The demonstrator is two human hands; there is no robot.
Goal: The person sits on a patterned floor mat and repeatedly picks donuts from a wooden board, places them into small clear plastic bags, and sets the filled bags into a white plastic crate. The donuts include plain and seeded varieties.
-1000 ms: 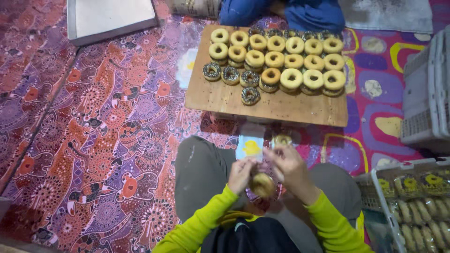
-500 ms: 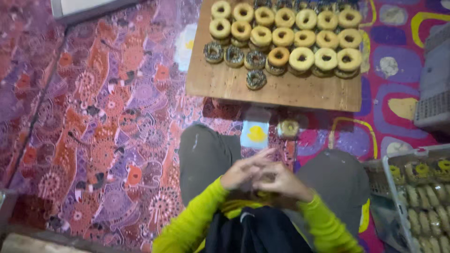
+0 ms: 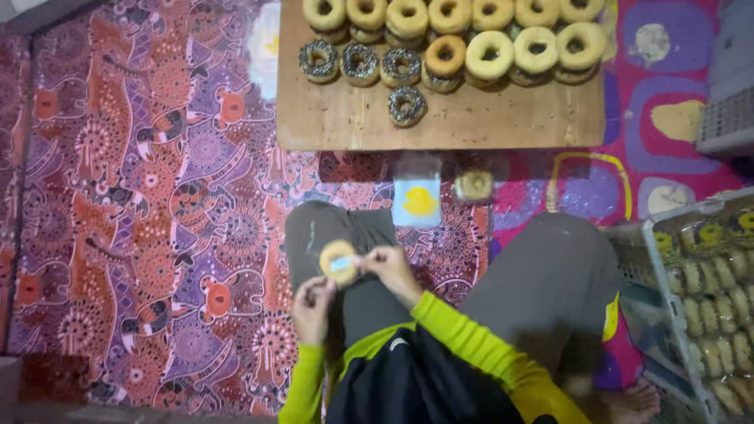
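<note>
I sit cross-legged on a patterned mat. My right hand [image 3: 390, 269] pinches the top of a clear wrapper around a plain doughnut [image 3: 338, 261], held above my left knee. My left hand [image 3: 312, 308] sits just below the doughnut with fingers curled at the wrapper's lower edge. A wooden board [image 3: 345, 122] lies ahead with several doughnuts, plain ones [image 3: 488, 54] in rows and chocolate-sprinkled ones [image 3: 407, 105] at the front left. A stack of small clear bags with a yellow print [image 3: 416, 201] and a roll of tape [image 3: 474, 185] lie between the board and my knees.
A white crate [image 3: 656, 259] at the right holds several wrapped doughnuts [image 3: 711, 275]. A grey crate [image 3: 726, 118] stands at the upper right. The patterned red and purple mat [image 3: 141, 196] stretches to the left. My bare foot [image 3: 628, 404] shows at the bottom right.
The view has shifted down and closer. My hands moved from my lap's middle to the left, above my left knee, and the doughnut now shows between them.
</note>
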